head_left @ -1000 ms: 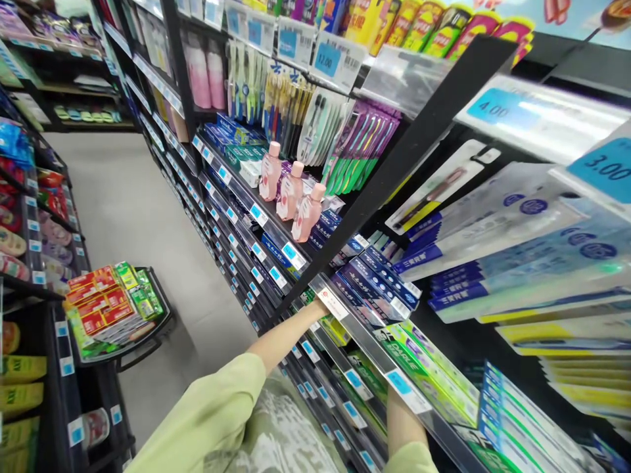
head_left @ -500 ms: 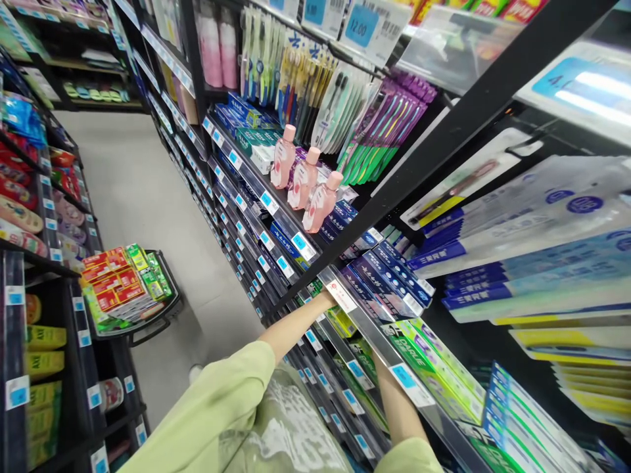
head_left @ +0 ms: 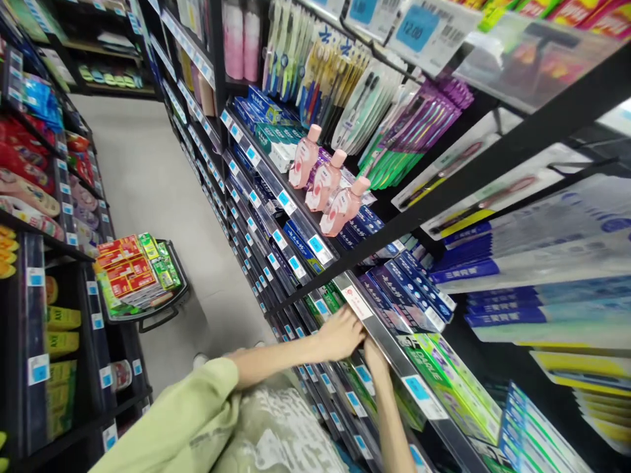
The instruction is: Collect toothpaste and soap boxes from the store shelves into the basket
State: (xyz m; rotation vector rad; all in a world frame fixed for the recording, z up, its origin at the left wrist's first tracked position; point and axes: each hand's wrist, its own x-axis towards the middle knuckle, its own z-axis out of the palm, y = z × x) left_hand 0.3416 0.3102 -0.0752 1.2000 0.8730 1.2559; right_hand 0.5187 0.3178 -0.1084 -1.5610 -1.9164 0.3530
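My left hand (head_left: pixel 340 332) reaches to the front rail (head_left: pixel 389 345) of a low shelf, just under a white label (head_left: pixel 357 303). Its fingers lie stretched out against the rail's underside, and nothing shows in them. My right hand (head_left: pixel 374 358) is close beside it, a little lower. Its fingers are tucked under the same rail and hidden. Green toothpaste boxes (head_left: pixel 438 371) lie on that shelf to the right of my hands. Dark blue toothpaste boxes (head_left: pixel 404 295) lie just above them.
Three pink bottles (head_left: pixel 325 180) stand on a higher shelf, with hanging toothbrush packs (head_left: pixel 394 131) behind them. A black trolley basket (head_left: pixel 170 309) stacked with red and green boxes stands at the left of the grey aisle floor (head_left: pixel 148 177). More stocked shelves (head_left: pixel 54 282) line the left side.
Both hands have drawn back from deep under the rail, so the left hand now shows in full. The view has tilted down and to the right.
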